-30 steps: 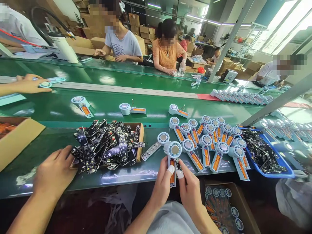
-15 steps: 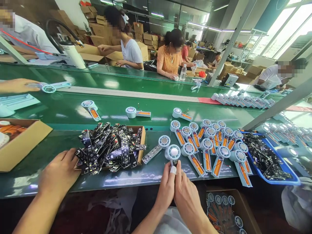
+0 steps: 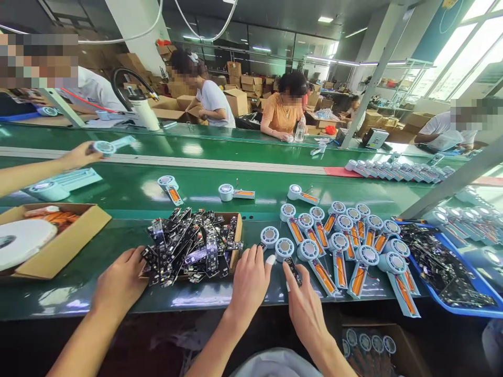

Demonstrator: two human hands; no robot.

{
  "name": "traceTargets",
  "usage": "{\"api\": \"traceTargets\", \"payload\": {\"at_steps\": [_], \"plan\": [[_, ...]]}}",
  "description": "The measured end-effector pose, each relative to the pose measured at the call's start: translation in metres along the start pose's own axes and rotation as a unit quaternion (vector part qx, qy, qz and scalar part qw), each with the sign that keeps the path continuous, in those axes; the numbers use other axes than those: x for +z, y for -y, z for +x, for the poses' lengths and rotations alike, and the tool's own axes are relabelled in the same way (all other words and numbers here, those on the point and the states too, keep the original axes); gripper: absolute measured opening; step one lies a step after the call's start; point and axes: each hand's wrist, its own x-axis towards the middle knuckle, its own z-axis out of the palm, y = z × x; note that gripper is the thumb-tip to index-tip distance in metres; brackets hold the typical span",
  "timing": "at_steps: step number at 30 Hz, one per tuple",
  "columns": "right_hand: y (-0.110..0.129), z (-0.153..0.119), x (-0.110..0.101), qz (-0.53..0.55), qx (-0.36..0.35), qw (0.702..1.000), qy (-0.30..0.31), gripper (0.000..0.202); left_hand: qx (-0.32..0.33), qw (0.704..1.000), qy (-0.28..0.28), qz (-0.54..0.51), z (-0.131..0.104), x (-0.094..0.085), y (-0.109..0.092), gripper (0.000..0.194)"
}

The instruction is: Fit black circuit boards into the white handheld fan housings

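My right hand [image 3: 308, 303] grips the handle of a light-blue handheld fan [image 3: 284, 249]. A black circuit board [image 3: 293, 271] shows on that handle between the thumb and fingers. My left hand [image 3: 249, 280], with a white cover on one fingertip, is closed over the handle of a second handheld fan [image 3: 269, 237]; its fingers hide most of that handle. Right of my hands lie several similar fans [image 3: 338, 242] with orange strips in open handles. A heap of black circuit boards [image 3: 184, 246] fills a cardboard box left of my left hand.
A co-worker's hand [image 3: 120, 280] touches the box of boards. Another person's hand [image 3: 80, 156] holds a fan over the green belt [image 3: 200, 178]. A blue tray [image 3: 467, 309] of boards stands right, near a slanted metal post [image 3: 451, 175]. Fans fill a box [image 3: 406, 340] below.
My left hand has left the fan both hands held and moved left onto the second fan. My right hand keeps the first. The view has shifted, and the far-left person's hand reaches farther in.
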Motion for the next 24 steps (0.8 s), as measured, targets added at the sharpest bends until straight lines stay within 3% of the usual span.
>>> {"api": "traceTargets", "payload": {"at_steps": [8, 13, 16, 19, 21, 24], "plan": [[0.031, 0.043, -0.023, 0.007, 0.015, 0.999, 0.037, 0.041, -0.031, 0.992, 0.052, -0.111, -0.001, -0.006, -0.007, 0.050], [0.049, 0.069, -0.005, -0.044, 0.088, 0.994, 0.045, 0.018, -0.031, 0.988, 0.054, -0.142, -0.002, -0.005, -0.007, 0.051], [0.042, 0.068, -0.003, -0.013, 0.089, 0.996, 0.025, 0.014, -0.018, 0.978, 0.013, -0.209, -0.019, -0.008, -0.003, 0.048], [0.025, 0.073, -0.027, 0.083, 0.041, 0.996, 0.006, 0.016, 0.014, 0.945, -0.066, -0.322, -0.040, -0.007, 0.008, 0.046], [0.015, 0.098, -0.052, 0.130, 0.003, 0.991, 0.022, 0.019, 0.013, 0.929, -0.096, -0.357, -0.045, -0.003, 0.016, 0.045], [0.009, 0.177, -0.079, 0.017, 0.036, 0.997, 0.058, 0.028, 0.009, 0.941, -0.031, -0.336, -0.034, 0.005, 0.022, 0.041]]}}
